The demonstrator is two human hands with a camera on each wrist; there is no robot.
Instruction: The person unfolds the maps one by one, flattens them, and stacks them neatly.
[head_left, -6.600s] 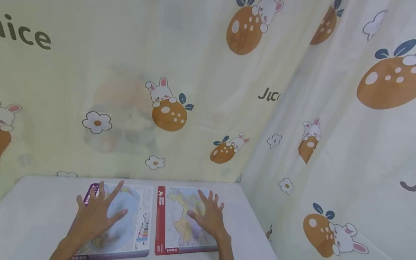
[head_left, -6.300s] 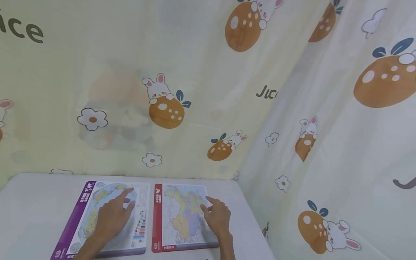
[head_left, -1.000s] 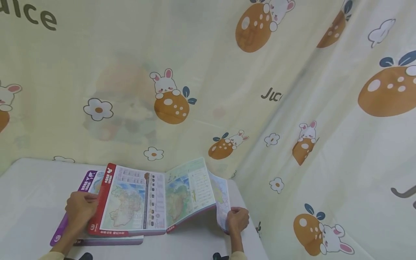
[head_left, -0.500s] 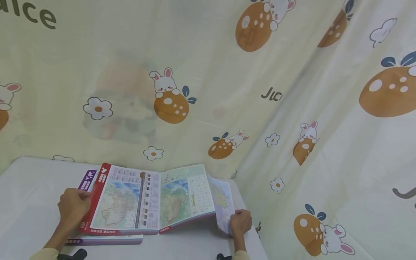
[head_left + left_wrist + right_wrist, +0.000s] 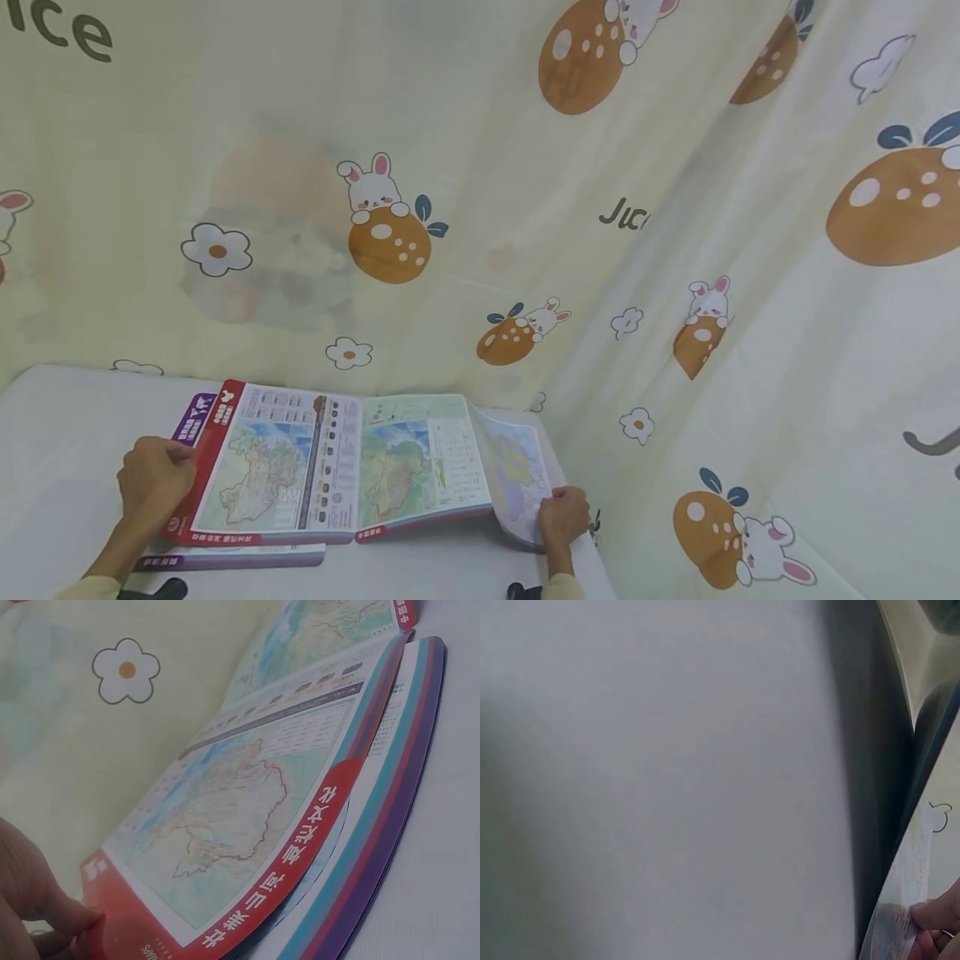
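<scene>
A red-edged folding map (image 5: 270,492) is spread out in connected panels, its middle panel (image 5: 401,467) tilted up toward the right. My left hand (image 5: 153,475) pinches the red left border; in the left wrist view, the thumb of that left hand (image 5: 34,892) presses on the border's corner. At the far right, my right hand (image 5: 565,512) grips the edge of the last panel (image 5: 517,471), which slopes down behind the middle one. In the right wrist view, fingers of the right hand (image 5: 939,919) hold the sheet's edge. Mostly hidden under the red map lies a purple-edged map (image 5: 193,421).
The white table (image 5: 67,450) extends on both sides and in front of the maps. A curtain (image 5: 450,117) printed with rabbits and oranges hangs behind the table and along its right side.
Several seconds ago both maps lay folded side by side; now the red one overlaps the purple one, unfolded. Over the last second the hands have spread apart and the raised panels have flattened.
</scene>
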